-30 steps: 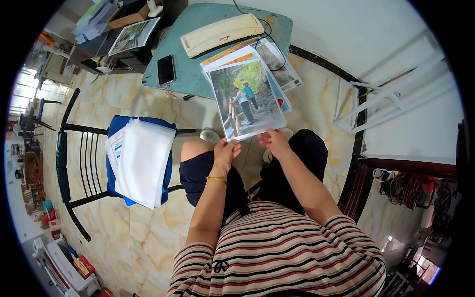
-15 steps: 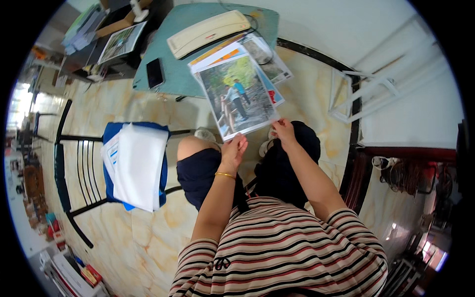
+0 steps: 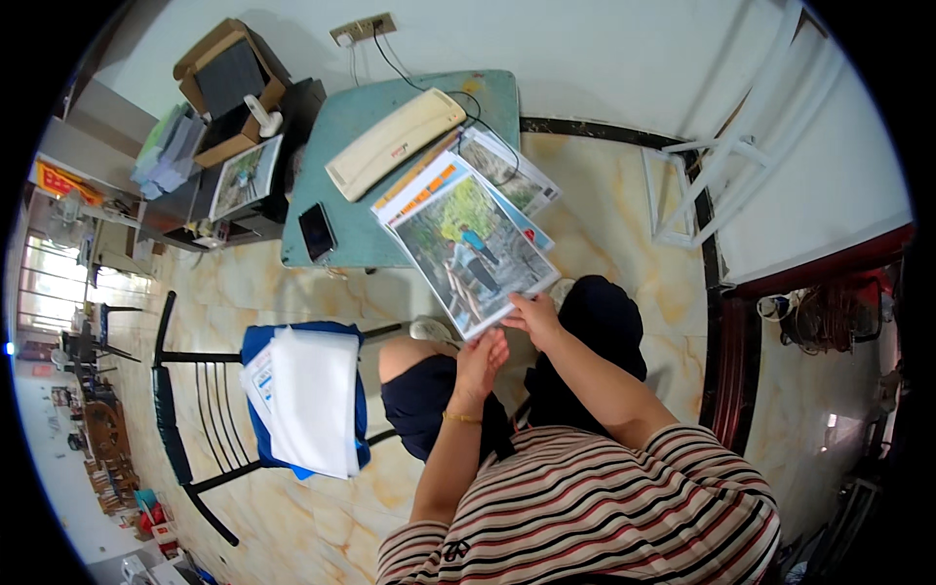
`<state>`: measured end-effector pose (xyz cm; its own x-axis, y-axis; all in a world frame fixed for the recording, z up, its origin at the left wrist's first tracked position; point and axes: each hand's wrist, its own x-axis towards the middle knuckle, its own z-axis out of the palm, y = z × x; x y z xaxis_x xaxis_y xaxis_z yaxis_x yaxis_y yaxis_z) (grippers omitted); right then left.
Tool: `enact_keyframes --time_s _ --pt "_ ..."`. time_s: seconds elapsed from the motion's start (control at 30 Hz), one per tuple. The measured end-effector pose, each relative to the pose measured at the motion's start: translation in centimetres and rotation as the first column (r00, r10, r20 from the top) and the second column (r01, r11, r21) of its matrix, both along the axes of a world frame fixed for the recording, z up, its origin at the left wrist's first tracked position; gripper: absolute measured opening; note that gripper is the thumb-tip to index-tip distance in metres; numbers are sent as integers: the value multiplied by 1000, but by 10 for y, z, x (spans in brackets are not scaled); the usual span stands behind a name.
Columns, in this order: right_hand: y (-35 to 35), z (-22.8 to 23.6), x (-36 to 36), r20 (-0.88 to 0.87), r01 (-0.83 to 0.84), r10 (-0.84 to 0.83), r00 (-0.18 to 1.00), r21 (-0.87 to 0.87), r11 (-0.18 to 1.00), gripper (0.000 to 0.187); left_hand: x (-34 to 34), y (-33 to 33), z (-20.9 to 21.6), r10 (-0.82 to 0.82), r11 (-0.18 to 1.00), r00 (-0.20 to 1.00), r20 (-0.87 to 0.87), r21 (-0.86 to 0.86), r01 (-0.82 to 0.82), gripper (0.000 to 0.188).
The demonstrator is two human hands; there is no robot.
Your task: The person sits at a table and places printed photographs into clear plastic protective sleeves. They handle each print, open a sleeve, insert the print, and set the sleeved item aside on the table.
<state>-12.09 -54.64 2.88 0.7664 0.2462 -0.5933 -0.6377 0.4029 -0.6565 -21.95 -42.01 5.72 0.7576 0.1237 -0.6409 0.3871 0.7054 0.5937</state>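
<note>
Photo print (image 3: 474, 258): reaches from the two hands toward the green table (image 3: 366, 246), its far part above loose papers; whether it rests on them cannot be told.
Left hand (image 3: 482, 357): at the print's nearest corner, fingers partly curled; whether they pinch the sheet or only steady it cannot be told.
Right hand (image 3: 534, 317): grasps the near edge a little to the right of that corner, the thumb laid on the face.
Heft: probably very light, a single thin sheet.
Stiffness: it lies out flat with no clear sag, so likely firm for paper, though a push end-on could buckle or crease it.
Slip: the face looks smooth and may slide and take fingermarks.
Best hold: the pale border, one hand toward each near corner, pads light and off the picture.
Near part of the print: white margin, then grey rock and a brown railing.
Middle: two figures, one in a pale top, one in turquoise.
Far part: bright yellow-green foliage.
Beneath and beyond: fanned papers (image 3: 517, 172), one a greyish picture, another with an orange patch.
Left on the table: a dark smartphone (image 3: 317, 232).
Farther back: a long cream laminator (image 3: 395, 144), set aslant.
</note>
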Motion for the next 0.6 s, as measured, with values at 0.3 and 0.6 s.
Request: enact_keyframes --time_s 0.3,0.6 --pt "-12 15 19 175 134 -108 979 -149 980 22 -47 89 74 -285 -345 958 11 932 -113 26" --pt "17 -2 79 143 116 -128 981 86 990 17 -18 105 44 -238 -576 963 -128 816 -34 16"
